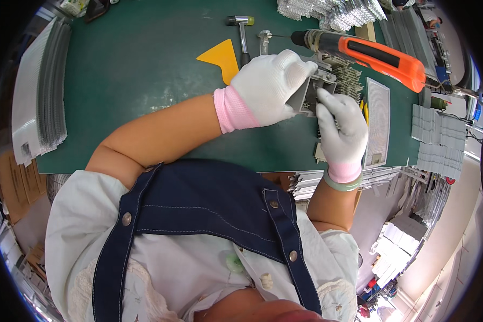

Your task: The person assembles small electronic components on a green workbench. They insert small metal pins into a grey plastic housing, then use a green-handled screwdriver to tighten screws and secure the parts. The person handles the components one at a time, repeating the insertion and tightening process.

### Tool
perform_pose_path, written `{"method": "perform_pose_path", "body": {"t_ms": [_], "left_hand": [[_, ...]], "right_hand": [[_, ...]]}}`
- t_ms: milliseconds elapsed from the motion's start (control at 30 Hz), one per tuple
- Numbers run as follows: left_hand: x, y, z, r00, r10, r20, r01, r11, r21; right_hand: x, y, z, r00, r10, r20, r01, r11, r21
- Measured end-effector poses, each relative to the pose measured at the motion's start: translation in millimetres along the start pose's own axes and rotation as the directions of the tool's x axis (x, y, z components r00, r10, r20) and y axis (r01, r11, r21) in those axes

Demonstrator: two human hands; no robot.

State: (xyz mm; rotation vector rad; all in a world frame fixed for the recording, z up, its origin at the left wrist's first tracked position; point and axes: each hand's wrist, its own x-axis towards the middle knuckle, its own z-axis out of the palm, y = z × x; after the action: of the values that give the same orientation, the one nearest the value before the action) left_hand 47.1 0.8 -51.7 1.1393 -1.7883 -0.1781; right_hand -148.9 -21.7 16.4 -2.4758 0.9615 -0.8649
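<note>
My left hand (265, 88), in a white glove with a pink cuff, wraps round the left side of a small grey box (299, 99). Its thumb is low on the box and its fingertips are at the top edge. Small parts, too tiny to name, show inside the box. At the box's right side is my right hand (342, 126), gloved the same way, with its fingers bent and the fingertips at the opening. Whether a small part sits between them is hidden. Just above lies an orange and black electric screwdriver (383, 60), its bit pointing left.
A yellow scraper (222, 59) and a small hammer (242, 37) lie on the green table (145, 70) beyond my left hand. Stacked mesh panels (40, 91) stand at the left edge. Silver finned parts (333, 12) are piled at the back, and a white mesh panel (378, 121) lies to the right.
</note>
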Motion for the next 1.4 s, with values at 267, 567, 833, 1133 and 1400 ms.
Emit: {"method": "perform_pose_path", "body": {"t_ms": [267,567,833,1133,1400], "left_hand": [[1,1,1,1.0,0.007,-0.004,-0.007,1.0,-0.013],[0,0,2,1.0,0.007,0.007,-0.007,1.0,0.005],[-2,0,6,1.0,0.023,-0.01,-0.023,0.999,0.024],[-2,1,1,0.999,0.017,0.029,-0.018,1.0,0.017],[1,-1,3,1.0,-0.001,0.022,0.001,1.0,-0.007]], "right_hand": [[-11,2,-4,0.973,0.227,0.04,-0.23,0.957,0.179],[8,-9,-12,0.942,0.3,0.153,-0.316,0.944,0.097],[8,-5,-10,0.943,0.285,0.169,-0.297,0.954,0.047],[0,-9,-14,0.975,0.188,0.118,-0.193,0.981,0.03],[1,-15,-9,0.997,0.079,0.006,-0.079,0.996,-0.049]]}}
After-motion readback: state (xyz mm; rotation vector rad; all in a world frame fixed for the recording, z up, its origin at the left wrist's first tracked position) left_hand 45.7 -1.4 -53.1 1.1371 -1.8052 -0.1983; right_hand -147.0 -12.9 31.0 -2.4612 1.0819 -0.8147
